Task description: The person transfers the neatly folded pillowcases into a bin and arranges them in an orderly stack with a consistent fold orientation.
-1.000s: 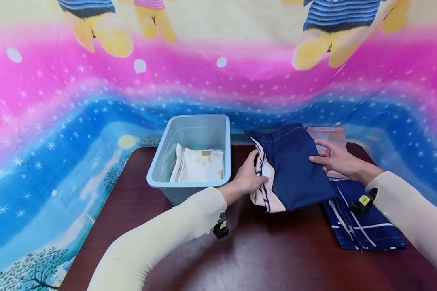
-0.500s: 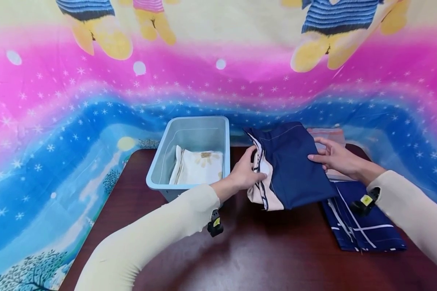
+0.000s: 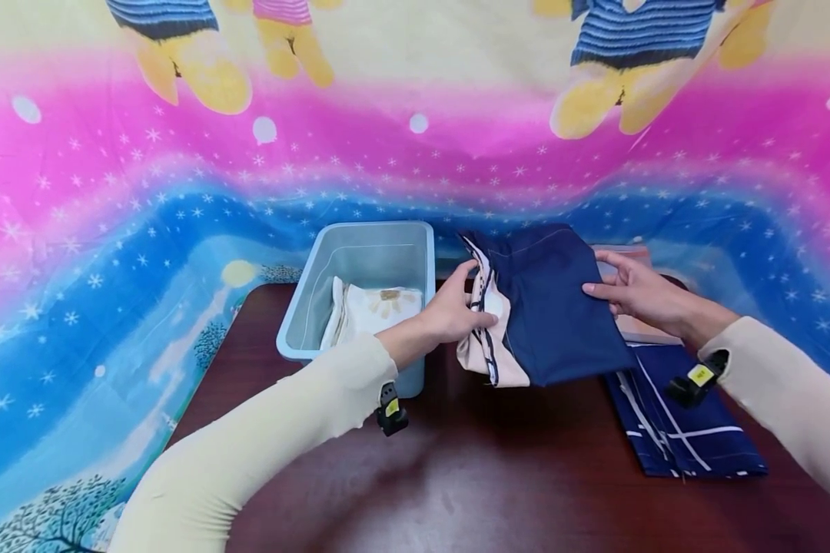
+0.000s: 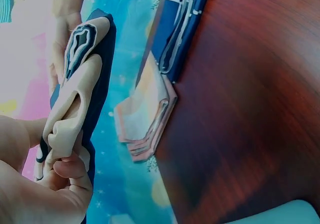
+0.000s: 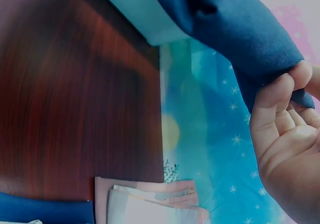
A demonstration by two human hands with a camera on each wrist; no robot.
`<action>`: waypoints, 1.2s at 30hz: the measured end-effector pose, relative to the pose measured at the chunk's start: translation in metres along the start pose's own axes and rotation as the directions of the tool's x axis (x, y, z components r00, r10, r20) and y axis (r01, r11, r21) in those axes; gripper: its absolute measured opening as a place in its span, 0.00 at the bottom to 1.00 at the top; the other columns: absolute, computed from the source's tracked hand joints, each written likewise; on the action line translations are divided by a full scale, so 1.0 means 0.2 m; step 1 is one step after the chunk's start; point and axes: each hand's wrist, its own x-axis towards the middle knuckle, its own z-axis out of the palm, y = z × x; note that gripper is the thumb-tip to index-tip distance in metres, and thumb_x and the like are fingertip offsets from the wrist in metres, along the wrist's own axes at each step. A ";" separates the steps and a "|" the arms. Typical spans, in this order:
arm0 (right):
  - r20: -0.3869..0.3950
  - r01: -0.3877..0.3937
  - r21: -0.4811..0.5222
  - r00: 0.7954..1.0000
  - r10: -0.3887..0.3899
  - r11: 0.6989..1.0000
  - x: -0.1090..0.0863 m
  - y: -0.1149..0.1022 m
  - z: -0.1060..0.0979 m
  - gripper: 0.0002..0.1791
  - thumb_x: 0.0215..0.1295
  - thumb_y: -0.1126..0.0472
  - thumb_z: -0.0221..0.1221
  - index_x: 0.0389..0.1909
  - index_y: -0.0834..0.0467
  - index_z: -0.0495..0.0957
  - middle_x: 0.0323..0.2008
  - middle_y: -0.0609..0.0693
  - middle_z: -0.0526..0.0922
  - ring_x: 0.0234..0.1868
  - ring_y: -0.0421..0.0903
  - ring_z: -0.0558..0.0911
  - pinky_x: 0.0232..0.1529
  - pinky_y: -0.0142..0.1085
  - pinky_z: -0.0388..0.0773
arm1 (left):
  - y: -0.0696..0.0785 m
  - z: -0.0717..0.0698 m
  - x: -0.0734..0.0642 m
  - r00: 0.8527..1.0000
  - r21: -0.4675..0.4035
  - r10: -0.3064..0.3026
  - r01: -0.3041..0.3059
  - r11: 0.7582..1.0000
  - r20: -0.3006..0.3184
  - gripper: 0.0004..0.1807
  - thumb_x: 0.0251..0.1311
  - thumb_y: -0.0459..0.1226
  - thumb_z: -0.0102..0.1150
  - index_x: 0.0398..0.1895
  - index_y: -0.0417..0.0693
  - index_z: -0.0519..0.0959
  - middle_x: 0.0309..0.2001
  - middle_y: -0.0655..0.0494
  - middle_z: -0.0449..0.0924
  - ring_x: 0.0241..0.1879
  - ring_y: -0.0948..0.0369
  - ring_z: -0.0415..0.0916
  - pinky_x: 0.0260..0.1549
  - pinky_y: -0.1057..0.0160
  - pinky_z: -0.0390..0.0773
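A folded navy cloth with a pale beige inner side hangs over the table, held between both hands. My left hand pinches its layered left edge, thumb on the near face. In the left wrist view, the folded beige layers bunch above the thumb of that hand. On the opposite edge, my right hand pinches the fabric between thumb and fingers. The right wrist view shows the right fingertips on the navy fabric. Left of the cloth stands a blue-grey plastic bin holding a folded white cloth with a tan flower print.
At the right of the dark wooden table lies a folded navy cloth with white lines. Behind it is a folded pale pink cloth, partly hidden by my right hand in the head view. A printed backdrop surrounds the table.
Both hands have carried the navy cloth slightly left and upward, the left forearm shifting left toward the bin. The grip on each edge stays the same.
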 end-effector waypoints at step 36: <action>0.010 0.049 0.019 0.999 -0.049 0.999 0.06 -0.23 0.19 0.49 0.77 0.53 0.54 0.82 0.50 0.27 0.81 0.64 0.43 0.56 0.35 0.79 0.38 0.34 0.80 | -0.01 -0.33 -0.15 0.997 -0.044 -0.057 0.059 0.997 0.048 0.55 0.63 0.33 0.66 0.82 0.63 0.40 0.64 0.39 0.78 0.56 0.49 0.82 0.66 0.48 0.72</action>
